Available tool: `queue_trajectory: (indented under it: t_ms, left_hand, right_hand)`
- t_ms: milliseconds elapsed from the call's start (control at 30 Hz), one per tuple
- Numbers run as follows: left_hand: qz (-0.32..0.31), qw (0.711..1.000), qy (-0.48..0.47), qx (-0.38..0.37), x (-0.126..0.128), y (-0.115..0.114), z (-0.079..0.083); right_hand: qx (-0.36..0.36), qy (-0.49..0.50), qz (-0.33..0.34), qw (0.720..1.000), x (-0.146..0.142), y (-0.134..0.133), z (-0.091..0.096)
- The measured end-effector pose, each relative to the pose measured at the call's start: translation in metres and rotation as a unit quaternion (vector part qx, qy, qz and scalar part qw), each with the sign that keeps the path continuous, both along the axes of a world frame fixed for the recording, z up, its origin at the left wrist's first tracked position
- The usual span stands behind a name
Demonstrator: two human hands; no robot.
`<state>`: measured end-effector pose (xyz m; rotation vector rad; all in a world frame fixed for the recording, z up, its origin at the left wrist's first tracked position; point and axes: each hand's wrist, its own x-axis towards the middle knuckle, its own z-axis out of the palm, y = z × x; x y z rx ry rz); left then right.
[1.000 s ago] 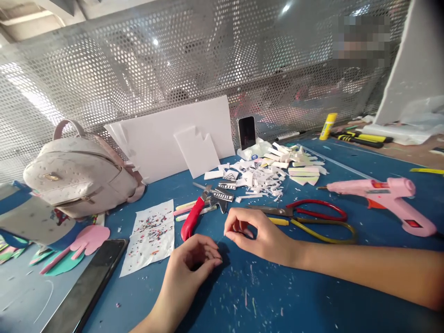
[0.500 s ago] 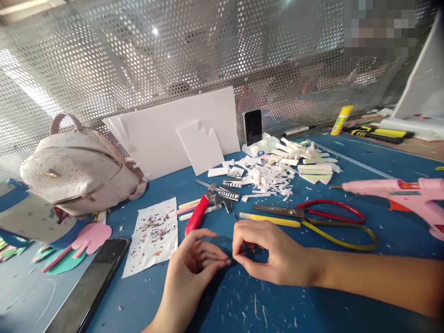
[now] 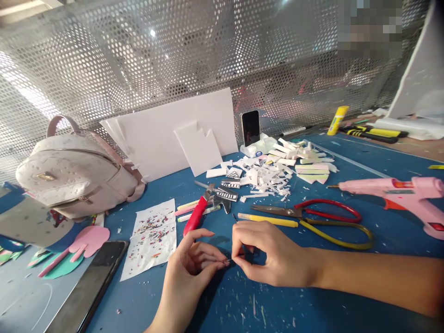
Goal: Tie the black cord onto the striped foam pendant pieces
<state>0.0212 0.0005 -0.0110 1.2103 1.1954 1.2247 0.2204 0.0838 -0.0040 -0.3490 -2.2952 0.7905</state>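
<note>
In the lower middle, my left hand (image 3: 194, 273) pinches thumb and forefinger together over something too small to make out. Facing it from the right, my right hand (image 3: 267, 254) is closed in a pinch, its fingertips on a thin, needle-like piece (image 3: 230, 260) that spans the narrow gap between both hands. Left of my hands lies a creased white paper sheet (image 3: 138, 263) strewn with tiny coloured bits. A red-handled cutter (image 3: 197, 215) rests just beyond my left fingers. Past my right knuckles are a yellow marker (image 3: 270, 219) and scissors (image 3: 326, 210) with red and yellow handles.
Foam scraps (image 3: 267, 173) are heaped behind, near a propped phone (image 3: 250, 128) and white boards (image 3: 163, 134). A pink glue gun (image 3: 391, 189) lies right. On the left are a backpack (image 3: 79, 171), another phone (image 3: 90, 286) and pink foam (image 3: 90, 240).
The view has shifted slightly, so the background sits a little further left. Both hands keep their pinch almost unmoved, and the thin piece between them shows more clearly.
</note>
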Motion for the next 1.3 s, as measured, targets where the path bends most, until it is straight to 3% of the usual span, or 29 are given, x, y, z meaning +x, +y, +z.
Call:
queue_trajectory:
  t_ms: [467,867,1067,1300]
  left_hand:
    - [-0.004,1.000,-0.018,-0.004,0.0008,0.0001,-0.0008]
    - [0.034,0.999,-0.031,-0.017,0.0083,-0.0030,0.0048]
    - [0.019,0.998,-0.039,-0.045,0.0076,-0.0033,0.0062]
    - [0.003,0.999,-0.025,-0.021,0.0076,-0.0010,0.0024]
  right_hand:
    - [0.010,0.000,0.007,1.000,-0.0006,-0.0004,0.0026]
    - [0.040,-0.002,0.020,0.999,-0.0013,0.0005,-0.0035]
    - [0.054,-0.013,0.031,0.998,-0.0015,0.0000,-0.0046]
    - [0.044,-0.038,0.045,0.997,-0.0026,0.0011,-0.0051]
